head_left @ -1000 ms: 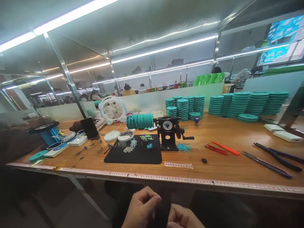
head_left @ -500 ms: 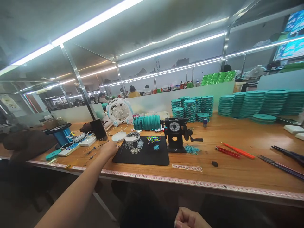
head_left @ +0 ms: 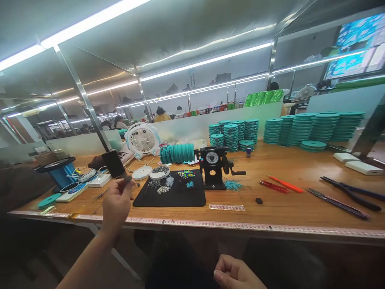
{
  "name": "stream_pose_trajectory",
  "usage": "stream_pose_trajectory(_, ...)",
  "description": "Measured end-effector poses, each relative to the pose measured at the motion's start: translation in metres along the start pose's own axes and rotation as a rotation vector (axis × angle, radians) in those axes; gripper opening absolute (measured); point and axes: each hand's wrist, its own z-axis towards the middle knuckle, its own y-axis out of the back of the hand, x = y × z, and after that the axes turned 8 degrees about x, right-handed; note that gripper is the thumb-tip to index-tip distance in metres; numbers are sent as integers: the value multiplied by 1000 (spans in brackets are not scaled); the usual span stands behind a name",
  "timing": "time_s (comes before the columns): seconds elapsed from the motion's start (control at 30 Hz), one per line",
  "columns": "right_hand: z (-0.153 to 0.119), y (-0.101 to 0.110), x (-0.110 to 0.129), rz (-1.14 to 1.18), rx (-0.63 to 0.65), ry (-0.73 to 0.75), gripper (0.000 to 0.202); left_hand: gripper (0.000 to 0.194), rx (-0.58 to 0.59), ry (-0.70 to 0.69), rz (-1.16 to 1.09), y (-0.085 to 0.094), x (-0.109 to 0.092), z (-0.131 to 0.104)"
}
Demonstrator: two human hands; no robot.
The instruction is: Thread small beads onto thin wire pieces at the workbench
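My left hand [head_left: 116,202] is raised over the table's front edge, left of the black mat [head_left: 177,196]. Its thumb and fingers are pinched together at a small dark thing [head_left: 128,179], too blurred to name. Low in the picture, below the tabletop, my right hand [head_left: 236,273] is closed with thumb against fingers; whatever it may hold is hidden. On the mat lie small metal parts [head_left: 163,190], coloured beads [head_left: 185,174] and short blue-green pieces [head_left: 189,184]. Behind it, a round white dish [head_left: 159,176] holds more small parts.
A black hand-crank winder [head_left: 213,168] carries teal spools [head_left: 180,153]. Stacked teal spools [head_left: 231,137] stand behind. Red tweezers [head_left: 273,186], scissors [head_left: 337,203] and pliers [head_left: 351,194] lie right. A phone [head_left: 113,163], white fan [head_left: 143,139] and blue wire reel [head_left: 63,174] are left.
My left hand has come back from beside the mat's left edge, towards me and up, with a small dark thing at its fingertips. The view has turned slightly right. My right hand stays closed.
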Motion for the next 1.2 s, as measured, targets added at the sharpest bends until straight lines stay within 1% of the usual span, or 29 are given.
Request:
stream_pose_trajectory(0.03,2,-1,-2,16,-6,0,53,37,84,-10,-111,-9,-12,-23)
stream_pose_trajectory(0.1,3,-3,-3,43,-59,11,51,29,465,71,-647,-35,-31,-70)
stream_pose_trajectory(0.13,3,-4,-2,53,-115,25,50,26,641,145,-820,-51,-38,-92)
stream_pose_trajectory(0.17,2,-5,0,63,-194,43,50,23,772,239,-966,-67,-43,-111)
stream_pose_trajectory(0.2,0,-5,3,69,-286,67,49,24,858,358,-1119,-83,-46,-127)
stream_pose_trajectory(0.23,-2,-6,7,73,-378,101,47,25,910,441,-1216,-96,-47,-139)
stream_pose_trajectory(0.27,-4,-6,11,77,-452,141,45,26,945,495,-1278,-108,-48,-147)
stream_pose_trajectory(0.3,-7,-6,15,79,-496,184,42,27,975,531,-1315,-116,-47,-153)
stream_pose_trajectory(0.33,-9,-6,19,80,-506,230,40,27,997,544,-1328,-122,-46,-155)
stream_pose_trajectory(0.37,-10,-7,21,84,-488,278,37,29,1016,547,-1331,-126,-44,-157)
stream_pose_trajectory(0.43,-11,-8,24,94,-402,346,33,30,1037,540,-1323,-128,-41,-156)
stream_pose_trajectory(0.5,-10,-11,24,104,-316,371,32,29,1040,541,-1316,-127,-38,-155)
stream_pose_trajectory(0.57,-7,-13,20,107,-247,355,32,29,1002,574,-1326,-125,-35,-155)
stream_pose_trajectory(0.67,-4,-15,15,95,-172,264,35,32,938,638,-1356,-124,-29,-155)
stream_pose_trajectory(0.7,-4,-15,14,83,-169,227,36,33,933,630,-1358,-124,-28,-155)
stream_pose_trajectory(0.73,-4,-15,14,65,-192,201,37,32,936,602,-1349,-125,-26,-155)
stream_pose_trajectory(0.83,-4,-14,24,-32,-355,203,38,34,926,466,-1283,-126,-23,-154)
stream_pose_trajectory(0.87,-3,-14,28,-56,-393,213,37,35,919,430,-1260,-127,-23,-154)
stream_pose_trajectory(0.9,-2,-14,33,-61,-404,215,36,37,920,405,-1236,-128,-23,-155)
stream_pose_trajectory(0.97,1,-16,41,-20,-366,179,34,40,943,373,-1197,-128,-25,-158)
stream_pose_trajectory(1.03,5,-17,42,49,-333,141,36,40,968,365,-1180,-129,-27,-162)
stream_pose_trajectory(1.1,7,-19,39,74,-328,129,39,39,982,351,-1200,-129,-28,-165)
stream_pose_trajectory(1.2,8,-19,32,29,-343,121,41,40,983,315,-1225,-128,-27,-166)
